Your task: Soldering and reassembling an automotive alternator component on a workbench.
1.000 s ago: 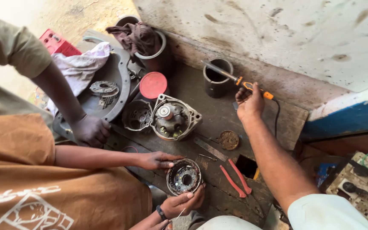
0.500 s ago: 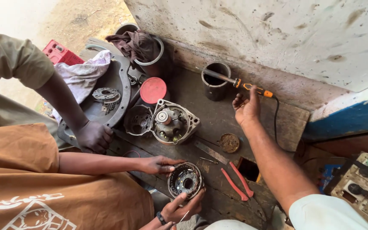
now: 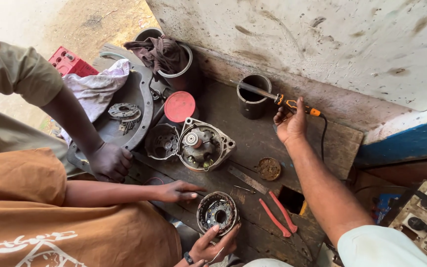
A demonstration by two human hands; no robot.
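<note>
Grimy bench (image 3: 253,143) planks show your right hand (image 3: 290,123) curled around the soldering iron (image 3: 278,99), right of the housing (image 3: 203,146), and your left hand (image 3: 213,244) gripping the stator (image 3: 217,213) below it; lifting the iron looks to call for cord slack.

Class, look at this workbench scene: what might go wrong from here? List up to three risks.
1. The right hand grips the soldering iron, its tip over the cup; if hot, it may burn fingers or swing toward a co-worker's hand.
2. The left hand holds the stator only by its rim; it might slip.
3. The iron's cord could snag.
</note>
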